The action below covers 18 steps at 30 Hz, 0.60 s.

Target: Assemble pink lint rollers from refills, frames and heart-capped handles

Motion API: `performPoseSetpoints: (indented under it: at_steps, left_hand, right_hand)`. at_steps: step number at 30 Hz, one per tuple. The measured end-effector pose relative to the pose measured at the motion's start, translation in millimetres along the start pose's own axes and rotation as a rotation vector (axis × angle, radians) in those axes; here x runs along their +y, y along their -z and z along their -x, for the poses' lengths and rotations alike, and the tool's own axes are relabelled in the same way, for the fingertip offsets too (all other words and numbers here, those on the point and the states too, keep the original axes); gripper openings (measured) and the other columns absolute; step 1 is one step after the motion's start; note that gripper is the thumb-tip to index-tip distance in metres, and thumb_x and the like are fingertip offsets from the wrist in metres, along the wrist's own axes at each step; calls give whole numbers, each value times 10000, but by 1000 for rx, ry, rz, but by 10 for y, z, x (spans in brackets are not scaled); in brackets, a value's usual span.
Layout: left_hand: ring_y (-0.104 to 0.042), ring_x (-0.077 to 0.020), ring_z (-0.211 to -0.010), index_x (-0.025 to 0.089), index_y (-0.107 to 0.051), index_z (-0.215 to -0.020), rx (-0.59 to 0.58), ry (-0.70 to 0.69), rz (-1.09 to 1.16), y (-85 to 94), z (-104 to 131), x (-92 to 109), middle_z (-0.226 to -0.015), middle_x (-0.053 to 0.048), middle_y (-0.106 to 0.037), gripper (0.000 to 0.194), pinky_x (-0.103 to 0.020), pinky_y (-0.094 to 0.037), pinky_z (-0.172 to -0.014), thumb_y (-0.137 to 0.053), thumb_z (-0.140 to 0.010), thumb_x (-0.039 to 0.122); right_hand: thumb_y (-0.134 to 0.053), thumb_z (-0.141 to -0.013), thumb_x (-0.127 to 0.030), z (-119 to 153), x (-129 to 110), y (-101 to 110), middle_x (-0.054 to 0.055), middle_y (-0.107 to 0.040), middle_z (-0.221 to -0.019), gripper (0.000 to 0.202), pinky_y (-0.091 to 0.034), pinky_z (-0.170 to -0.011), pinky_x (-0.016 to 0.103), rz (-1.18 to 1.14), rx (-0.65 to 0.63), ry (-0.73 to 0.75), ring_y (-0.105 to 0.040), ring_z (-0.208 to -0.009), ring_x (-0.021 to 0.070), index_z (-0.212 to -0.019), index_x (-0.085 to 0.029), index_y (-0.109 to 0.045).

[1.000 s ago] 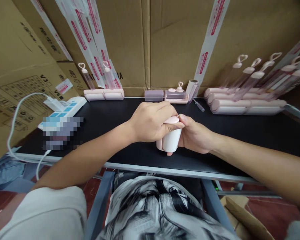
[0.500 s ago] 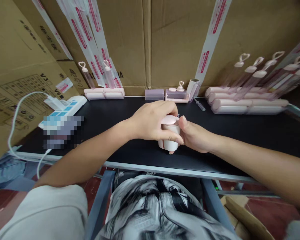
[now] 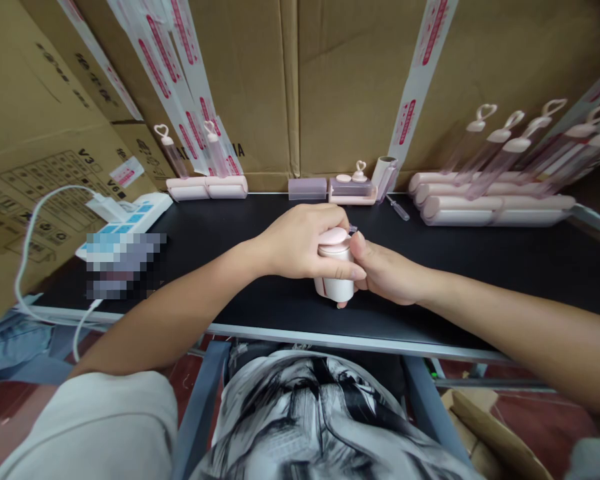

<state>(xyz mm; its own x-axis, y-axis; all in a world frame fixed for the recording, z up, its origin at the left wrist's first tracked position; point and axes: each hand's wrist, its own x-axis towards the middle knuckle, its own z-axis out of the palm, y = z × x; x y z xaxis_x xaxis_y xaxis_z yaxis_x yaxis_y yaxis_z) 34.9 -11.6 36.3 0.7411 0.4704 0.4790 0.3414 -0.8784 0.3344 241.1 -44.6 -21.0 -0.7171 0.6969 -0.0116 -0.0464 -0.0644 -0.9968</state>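
Note:
Above the front half of the black tabletop (image 3: 275,303), both hands hold a small white cylindrical container with a pink round cap (image 3: 338,289). My left hand (image 3: 300,240) reaches over it from the left, with fingers behind the cap and the thumb across the front. From the right, my right hand (image 3: 390,270) grips its side, thumb near the cap, and one fingertip shows under the base. A bit of purple translucent plastic (image 3: 353,229) peeks out behind the cap. The rest of the container's back is hidden by the fingers.
Pink-white cylinders with heart-topped clear tubes stand at back left (image 3: 207,187) and, stacked, at right (image 3: 500,211). Between them are a purple box (image 3: 307,189), a purple-pink case (image 3: 353,191), a roll (image 3: 384,175) and a small screwdriver (image 3: 398,208). A power strip (image 3: 153,203) lies left; cardboard (image 3: 350,87) walls the back.
The container has turned slightly in my hands, and its pink cap now looks more tilted. The hands stay in nearly the same place; the view has shifted a little.

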Motion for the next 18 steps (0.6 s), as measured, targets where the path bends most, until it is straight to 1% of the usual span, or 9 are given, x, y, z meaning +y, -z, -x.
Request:
performPoseSetpoints:
  at_steps: [3, 7, 9, 12, 15, 18]
  left_hand:
    - [-687, -202, -799, 188, -675, -898, 23, 4, 42, -4, 3, -21, -903, -58, -759, 644, -320, -487, -750, -767, -826, 821]
    - [-709, -196, -847, 179, -719, -987, 80, -10, 104, -5, 4, -46, -965, -53, -780, 641, -314, -510, -793, -796, -832, 797]
    - [-714, -196, -864, 181, -724, -1003, 80, -7, 116, -7, 6, -51, -980, -53, -782, 645, -317, -521, -819, -793, -835, 800]
    - [-710, -197, -860, 190, -719, -1041, 84, 46, 129, -18, 13, -58, -986, -47, -777, 683, -327, -534, -826, -798, -807, 827]
    - [-709, -211, -889, 206, -686, -1144, 185, 137, 143, -39, 16, -80, -1037, -51, -768, 776, -345, -549, -825, -805, -759, 870]
    - [-719, -232, -949, 222, -651, -1190, 318, 208, 193, -64, 3, -131, -1069, -61, -751, 798, -368, -570, -848, -742, -795, 910]
  right_hand:
    - [-504, -893, -984, -7, 20, 10, 100, -758, -873, 849, -644, -672, 322, -33, -13, 20, -706, -731, 190, -917, -169, -744]
    - [-562, -881, -969, -20, 39, 14, 88, -783, -960, 816, -647, -763, 352, -126, -4, 31, -751, -866, 225, -1110, -208, -748]
    - [-567, -880, -968, -25, 49, 12, 91, -789, -991, 825, -648, -761, 360, -146, -7, 27, -756, -887, 235, -1183, -219, -737]
    - [-578, -861, -979, -35, 68, 10, 95, -783, -978, 847, -657, -737, 368, -144, 0, 38, -746, -859, 237, -1198, -216, -730]
    - [-657, -861, -930, -52, 79, 22, 79, -766, -961, 773, -662, -682, 355, -144, 69, 99, -728, -817, 222, -1164, -221, -720]
    - [-782, -833, -847, -67, 60, 54, 58, -751, -965, 703, -664, -655, 337, -107, 168, 165, -720, -790, 203, -1142, -221, -709]
